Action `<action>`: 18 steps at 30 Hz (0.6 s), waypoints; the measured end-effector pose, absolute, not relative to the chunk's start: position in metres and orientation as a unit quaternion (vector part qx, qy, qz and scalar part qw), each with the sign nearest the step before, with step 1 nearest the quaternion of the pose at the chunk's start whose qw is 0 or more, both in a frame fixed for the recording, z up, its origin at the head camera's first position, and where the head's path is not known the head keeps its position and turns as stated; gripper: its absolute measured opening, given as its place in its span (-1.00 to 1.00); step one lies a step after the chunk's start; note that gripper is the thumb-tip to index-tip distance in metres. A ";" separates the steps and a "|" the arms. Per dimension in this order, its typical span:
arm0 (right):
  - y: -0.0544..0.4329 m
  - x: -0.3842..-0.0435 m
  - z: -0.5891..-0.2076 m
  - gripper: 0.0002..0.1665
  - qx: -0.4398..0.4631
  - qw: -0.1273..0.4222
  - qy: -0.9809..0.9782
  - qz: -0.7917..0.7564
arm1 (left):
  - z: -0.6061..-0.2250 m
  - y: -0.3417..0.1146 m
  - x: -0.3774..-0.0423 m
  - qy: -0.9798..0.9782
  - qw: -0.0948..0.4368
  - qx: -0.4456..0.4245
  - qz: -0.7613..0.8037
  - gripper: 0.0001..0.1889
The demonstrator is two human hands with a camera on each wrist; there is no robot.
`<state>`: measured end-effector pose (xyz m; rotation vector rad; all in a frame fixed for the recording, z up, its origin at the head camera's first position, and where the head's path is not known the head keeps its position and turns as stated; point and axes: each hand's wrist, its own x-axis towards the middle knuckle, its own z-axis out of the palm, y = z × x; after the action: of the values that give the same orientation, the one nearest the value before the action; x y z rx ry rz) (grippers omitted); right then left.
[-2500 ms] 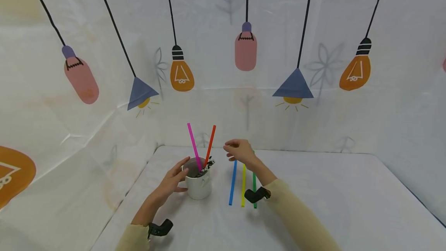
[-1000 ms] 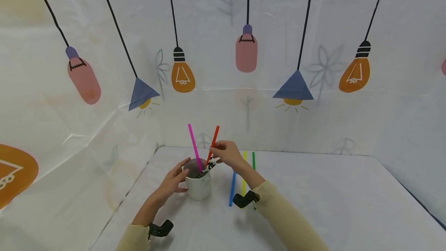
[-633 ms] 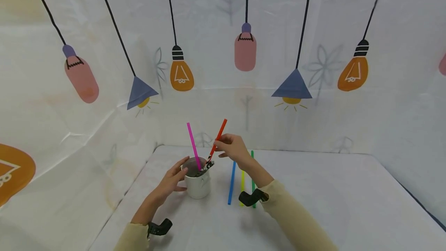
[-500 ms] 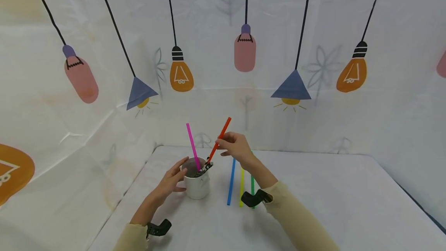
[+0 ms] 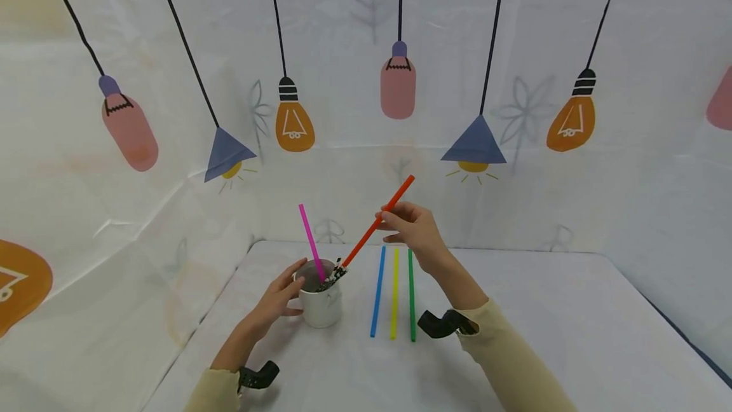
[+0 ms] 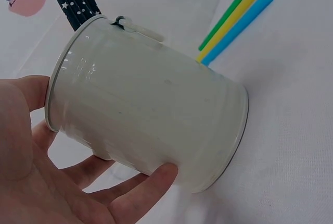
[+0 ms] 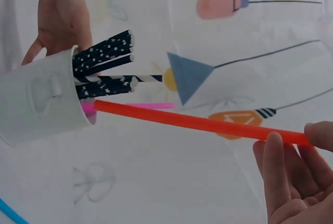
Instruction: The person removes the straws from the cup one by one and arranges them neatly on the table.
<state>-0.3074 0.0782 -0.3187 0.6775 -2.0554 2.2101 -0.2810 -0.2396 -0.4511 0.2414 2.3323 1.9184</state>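
My right hand (image 5: 416, 232) pinches a red straw (image 5: 366, 237) between thumb and fingers, slanted up to the right. In the right wrist view the straw's lower end is out in front of the rim of a small white bucket (image 5: 323, 310). My left hand (image 5: 276, 301) grips that bucket from the left, thumb at the rim and fingers along the side. A pink straw (image 5: 311, 240) leans inside it. Black straws (image 7: 106, 52) with white stars, dots and stripes also stand in the bucket; their lower ends are hidden.
Blue (image 5: 378, 292), yellow (image 5: 394, 293) and green (image 5: 412, 297) straws lie side by side on the white table (image 5: 515, 336), right of the bucket. A white sheet printed with lamps (image 5: 354, 170) hangs behind and to the left. Each wrist wears a black camera mount (image 5: 260, 375).
My right hand took hold of the red straw in the bucket, then drew it up and to the right, out past the rim. My left hand stayed on the bucket.
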 end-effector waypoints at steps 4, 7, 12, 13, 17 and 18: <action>0.094 -0.303 -0.313 -0.55 0.217 0.024 -0.649 0.729 | -0.454 -0.240 -0.282 0.765 0.059 0.074 0.637 -0.39; 0.105 -0.304 -0.313 -0.57 0.212 0.025 -0.639 0.739 | -0.454 -0.239 -0.282 0.762 0.061 0.065 0.641 -0.39; 0.121 -0.309 -0.322 -0.59 0.196 0.037 -0.633 0.748 | -0.452 -0.239 -0.281 0.764 0.065 0.059 0.639 -0.40; 0.124 -0.310 -0.325 -0.59 0.190 0.038 -0.634 0.748 | -0.452 -0.239 -0.281 0.764 0.065 0.058 0.640 -0.40; 0.134 -0.315 -0.340 -0.58 0.163 0.041 -0.642 0.748 | -0.452 -0.239 -0.282 0.761 0.067 0.056 0.643 -0.41; 0.136 -0.317 -0.344 -0.58 0.157 0.041 -0.646 0.746 | -0.451 -0.239 -0.282 0.761 0.068 0.057 0.643 -0.41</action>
<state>-0.3171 0.1362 -0.3440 0.4812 -1.9763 2.2845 -0.2818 -0.2388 -0.4514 0.1713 2.2909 1.9365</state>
